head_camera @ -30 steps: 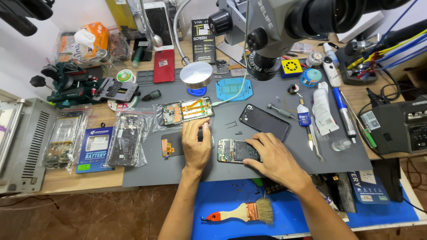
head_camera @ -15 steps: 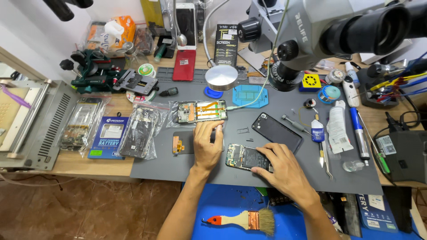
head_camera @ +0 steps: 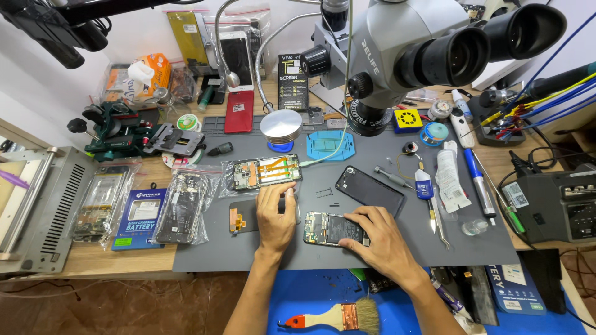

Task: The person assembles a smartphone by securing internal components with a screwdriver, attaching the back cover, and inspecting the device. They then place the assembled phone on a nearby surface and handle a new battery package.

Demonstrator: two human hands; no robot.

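Observation:
My left hand [head_camera: 275,217] lies flat on a dark phone screen panel [head_camera: 243,217] with an orange flex cable at its left end, on the grey work mat [head_camera: 347,248]. My right hand [head_camera: 379,239] rests on the right end of an opened phone frame [head_camera: 329,228] whose green circuit board shows. Just above my left hand sits another opened phone [head_camera: 266,172] with orange ribbon cables. A black back cover [head_camera: 370,190] lies above my right hand.
A grey microscope [head_camera: 410,49] hangs over the mat's far side. Tweezers [head_camera: 437,217], tubes and a blue pen [head_camera: 478,183] lie right. Bagged phone parts [head_camera: 183,205] and a battery box [head_camera: 139,217] lie left. A brush [head_camera: 338,316] sits on the blue mat near me.
The view has shifted, so the bench now appears further right. Both hands stay on the screen panel and the opened phone; no clear movement of the objects.

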